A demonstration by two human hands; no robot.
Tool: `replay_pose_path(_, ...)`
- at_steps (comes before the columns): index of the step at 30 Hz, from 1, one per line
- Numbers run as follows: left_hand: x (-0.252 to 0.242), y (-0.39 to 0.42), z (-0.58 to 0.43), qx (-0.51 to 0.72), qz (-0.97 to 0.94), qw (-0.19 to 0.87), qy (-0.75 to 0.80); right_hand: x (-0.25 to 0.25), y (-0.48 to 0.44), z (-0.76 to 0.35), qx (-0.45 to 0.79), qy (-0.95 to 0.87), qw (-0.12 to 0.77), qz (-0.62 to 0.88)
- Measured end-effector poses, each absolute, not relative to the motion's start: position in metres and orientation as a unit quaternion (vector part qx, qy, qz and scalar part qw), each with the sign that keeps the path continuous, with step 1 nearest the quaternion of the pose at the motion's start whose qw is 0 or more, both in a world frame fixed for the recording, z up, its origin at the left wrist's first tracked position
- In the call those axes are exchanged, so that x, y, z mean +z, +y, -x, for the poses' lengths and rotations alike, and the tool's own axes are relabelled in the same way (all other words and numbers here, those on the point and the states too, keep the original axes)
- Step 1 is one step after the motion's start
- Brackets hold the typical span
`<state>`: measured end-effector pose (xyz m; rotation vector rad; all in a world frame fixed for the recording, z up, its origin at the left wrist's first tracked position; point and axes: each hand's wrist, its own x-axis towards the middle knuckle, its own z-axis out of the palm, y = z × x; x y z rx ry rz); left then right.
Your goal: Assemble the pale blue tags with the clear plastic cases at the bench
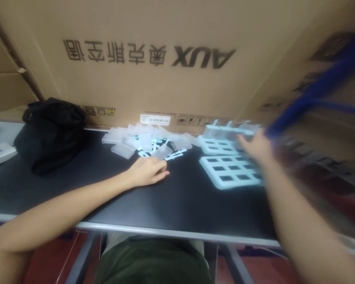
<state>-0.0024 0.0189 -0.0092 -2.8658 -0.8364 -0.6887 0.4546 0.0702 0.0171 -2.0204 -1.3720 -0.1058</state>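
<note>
My left hand (149, 171) rests on the dark tabletop with its fingers curled in, and nothing shows in them. Just beyond it lies a pile of clear plastic boxes (122, 149) mixed with light blue plastic sticks (176, 154). Over at the right, my right hand (257, 146) is at the far light blue frame (217, 146), its thumb stretched to the left; motion blur hides its other fingers. Clear boxes topped with blue sticks (229, 125) stand upright in that frame. A second light blue frame (225, 168) with square openings lies flat nearer to me.
A large cardboard box (154, 86) walls off the back of the table (177, 209). On the left sit a black cloth bag (51, 134) and a white device (0, 154). A blue bar (322, 86) slants across the right side, behind my right arm.
</note>
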Motion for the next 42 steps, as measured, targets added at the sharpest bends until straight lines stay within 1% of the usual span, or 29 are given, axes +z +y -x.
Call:
replay_pose_path(12,-0.004,0.014,0.002,-0.213,0.936,0.054,-0.276,-0.002,0.080,-0.462,-0.013,-0.541,0.327,0.775)
replay_pose_path(22,-0.005,0.014,0.003,-0.206,0.938,0.049,-0.273,-0.022,0.107,-0.463,-0.026,-0.483,0.251,0.839)
replay_pose_path(27,-0.004,0.014,0.002,-0.202,0.939,0.043,-0.276,-0.026,0.110,-0.466,-0.029,-0.479,0.225,0.848)
replay_pose_path(42,-0.004,0.014,0.003,-0.195,0.940,0.053,-0.276,-0.029,0.107,-0.468,-0.041,-0.487,0.226,0.843)
